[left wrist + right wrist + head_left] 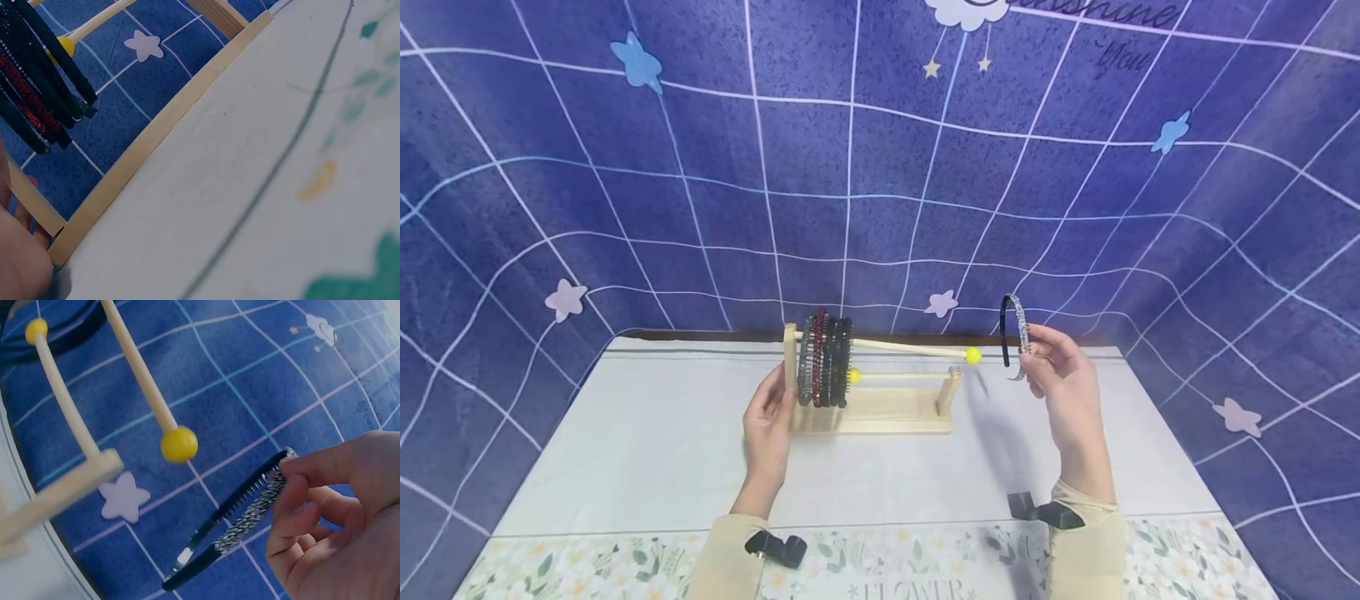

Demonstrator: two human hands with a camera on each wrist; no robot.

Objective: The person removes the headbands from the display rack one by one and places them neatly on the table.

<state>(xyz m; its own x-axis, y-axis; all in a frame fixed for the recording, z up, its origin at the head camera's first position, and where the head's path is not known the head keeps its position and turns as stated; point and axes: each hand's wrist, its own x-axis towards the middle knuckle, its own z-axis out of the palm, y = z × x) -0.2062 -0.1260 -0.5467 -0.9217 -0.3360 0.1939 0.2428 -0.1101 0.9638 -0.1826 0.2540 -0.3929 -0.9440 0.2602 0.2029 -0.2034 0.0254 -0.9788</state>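
Observation:
In the head view my right hand (pixel 1060 379) pinches a headband (pixel 1019 321) with silver glitter outside and black, toothed inside. The right wrist view shows the headband (pixel 250 515) between thumb and fingers, apart from the yellow ball end (pixel 179 444) of the upper wooden rod. A wooden headband stand (pixel 880 417) is on the table. My left hand (pixel 769 421) holds its left post (pixel 790 358), fingers behind it. Several dark headbands (pixel 838 367) and a red one (pixel 818 358) hang bunched on the upper rod (pixel 910 346), near that post.
A lower rod (pixel 902 376) with a yellow ball (pixel 853 375) extends from the short right post (pixel 950 392). White cloth with a floral front band (pixel 880 546) covers the table (pixel 662 442). Behind and beside it hangs a blue gridded curtain (pixel 805 225) with stars.

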